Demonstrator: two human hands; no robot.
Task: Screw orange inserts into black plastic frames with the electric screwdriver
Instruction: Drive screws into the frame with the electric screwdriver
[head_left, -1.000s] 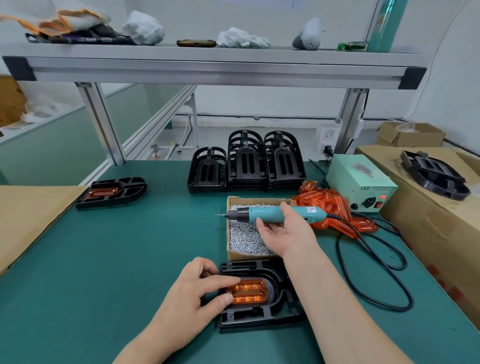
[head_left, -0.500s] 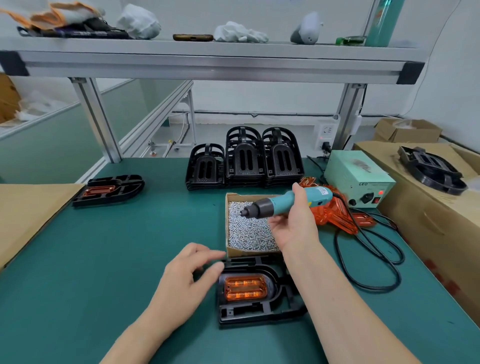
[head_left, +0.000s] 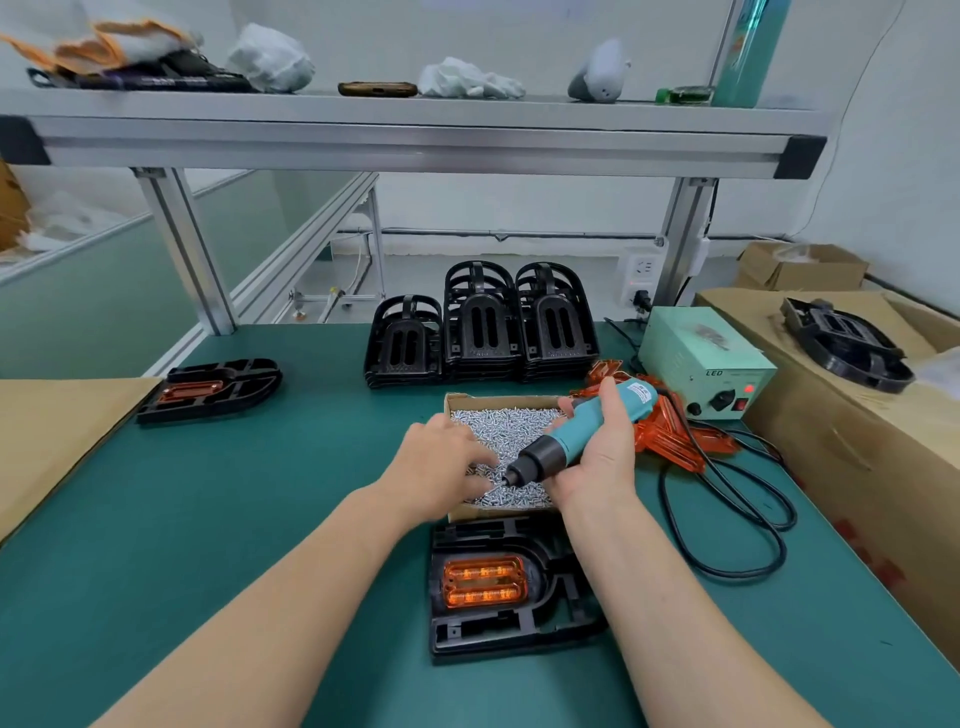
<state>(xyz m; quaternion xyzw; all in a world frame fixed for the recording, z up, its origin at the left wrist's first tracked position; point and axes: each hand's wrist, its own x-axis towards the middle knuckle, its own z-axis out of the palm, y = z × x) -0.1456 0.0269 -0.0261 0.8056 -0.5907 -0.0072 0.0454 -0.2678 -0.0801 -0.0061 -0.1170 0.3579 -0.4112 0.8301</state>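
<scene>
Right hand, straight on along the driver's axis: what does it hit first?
The screws in the box. The right hand aims the driver down-left, with the tip just above or touching them; depth unclear.

Matt black plastic frame (head_left: 511, 631) holds a glossy translucent orange insert (head_left: 484, 582); shiny metal screws (head_left: 511, 436) fill a cardboard box (head_left: 457, 512) on matt green mat (head_left: 208, 519).

Your black frame (head_left: 519, 636) lies flat near the table's (head_left: 249, 519) front edge, orange insert (head_left: 484, 582) seated inside; your teal screwdriver (head_left: 587, 426) tilts tip-down beyond it.
</scene>
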